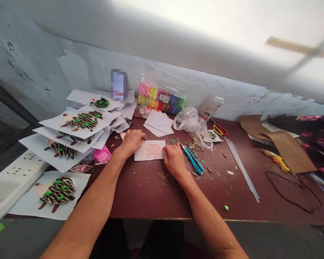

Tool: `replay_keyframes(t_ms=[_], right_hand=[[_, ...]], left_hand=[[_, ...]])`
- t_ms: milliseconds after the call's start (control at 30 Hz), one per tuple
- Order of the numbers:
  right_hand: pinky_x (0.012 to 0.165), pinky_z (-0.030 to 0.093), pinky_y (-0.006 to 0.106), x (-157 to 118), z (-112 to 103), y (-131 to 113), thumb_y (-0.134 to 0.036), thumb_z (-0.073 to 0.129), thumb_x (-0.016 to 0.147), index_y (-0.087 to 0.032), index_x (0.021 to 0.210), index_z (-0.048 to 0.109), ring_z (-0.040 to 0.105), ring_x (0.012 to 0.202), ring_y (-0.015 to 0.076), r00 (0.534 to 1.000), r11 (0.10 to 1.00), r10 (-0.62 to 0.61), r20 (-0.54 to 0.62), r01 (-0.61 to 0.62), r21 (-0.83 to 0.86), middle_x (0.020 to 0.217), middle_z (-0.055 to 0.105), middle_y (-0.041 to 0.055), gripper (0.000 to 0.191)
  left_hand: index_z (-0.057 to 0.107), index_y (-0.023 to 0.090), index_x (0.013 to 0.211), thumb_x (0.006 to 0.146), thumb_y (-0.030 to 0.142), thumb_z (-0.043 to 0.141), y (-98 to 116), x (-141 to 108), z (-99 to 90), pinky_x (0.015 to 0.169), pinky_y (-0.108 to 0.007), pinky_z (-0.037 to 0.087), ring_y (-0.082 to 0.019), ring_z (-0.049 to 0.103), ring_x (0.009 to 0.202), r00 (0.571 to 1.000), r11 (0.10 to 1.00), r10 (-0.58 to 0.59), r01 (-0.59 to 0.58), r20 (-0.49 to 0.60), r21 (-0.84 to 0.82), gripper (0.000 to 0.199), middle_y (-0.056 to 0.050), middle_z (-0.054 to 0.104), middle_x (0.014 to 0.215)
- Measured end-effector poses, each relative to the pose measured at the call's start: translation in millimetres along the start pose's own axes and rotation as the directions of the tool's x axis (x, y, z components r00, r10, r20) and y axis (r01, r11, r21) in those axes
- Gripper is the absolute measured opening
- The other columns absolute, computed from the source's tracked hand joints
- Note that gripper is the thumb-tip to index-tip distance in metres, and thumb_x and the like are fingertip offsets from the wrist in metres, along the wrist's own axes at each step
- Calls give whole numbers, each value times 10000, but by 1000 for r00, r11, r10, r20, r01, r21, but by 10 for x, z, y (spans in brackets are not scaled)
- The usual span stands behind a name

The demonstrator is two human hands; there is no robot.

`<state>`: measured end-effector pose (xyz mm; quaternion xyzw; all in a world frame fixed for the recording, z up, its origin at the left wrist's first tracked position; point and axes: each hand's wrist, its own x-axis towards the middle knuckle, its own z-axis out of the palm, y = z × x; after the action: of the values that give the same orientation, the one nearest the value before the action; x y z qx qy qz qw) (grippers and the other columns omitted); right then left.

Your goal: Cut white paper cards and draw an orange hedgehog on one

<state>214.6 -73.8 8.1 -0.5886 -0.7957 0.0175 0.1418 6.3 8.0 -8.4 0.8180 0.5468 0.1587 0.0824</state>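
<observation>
A small white sheet of paper (139, 155) lies on the brown table, with a hedgehog-like figure outlined on it in orange-red. My left hand (133, 141) is at its upper left corner, fingers bent and closed on the edge. At the right edge my right hand (174, 158) has its fingers curled against the paper; its fingertips are partly hidden. Just right of that hand lie a blue utility knife (193, 160) and a heap of striped sunflower seeds (196, 142). A stack of blank white paper (158, 123) is behind the drawing.
Finished hedgehog pictures of seeds and green clay (83, 120) pile up at left, beside a white power strip (18, 172). Coloured clay (162, 99), a plastic bag (191, 120) and scissors (219, 129) stand behind. Glue sticks (241, 169) and a yellow glue gun (277, 160) lie right.
</observation>
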Motion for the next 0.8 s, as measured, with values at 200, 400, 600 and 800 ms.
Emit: replay_keyframes(t_ms=[200,400,600,800], right_hand=[[923,386,362,-14,-33,-18,-224,486,1007,-186,821,652,613,854,226,1000,1000,-24,15,24,-8,876,719,85,252],[868,402,324,-2,-50,-83,-143,507,952,-186,937,674,619,888,216,998,990,-48,-52,54,128,920,726,66,174],[810,396,315,209,-215,-221,-128,530,917,-203,938,696,597,914,218,984,983,-174,28,172,61,952,717,62,183],[881,408,336,282,-60,-178,-195,514,991,-192,972,718,585,997,221,973,972,-226,46,222,77,1066,714,83,205]], left_hand=[[751,225,861,839,145,538,22,-5,-53,866,-381,427,-246,634,974,999,1000,12,-12,31,-16,228,-67,713,966],[747,227,850,826,161,558,40,1,-87,853,-374,428,-249,628,986,997,999,29,-27,77,-24,201,-61,720,991],[759,226,861,828,138,547,42,-3,-110,866,-374,425,-244,637,981,996,998,33,-29,81,-54,232,-63,725,1002],[758,224,853,832,128,551,44,-6,-103,855,-360,432,-241,638,977,996,998,42,-38,78,-58,229,-59,720,994]])
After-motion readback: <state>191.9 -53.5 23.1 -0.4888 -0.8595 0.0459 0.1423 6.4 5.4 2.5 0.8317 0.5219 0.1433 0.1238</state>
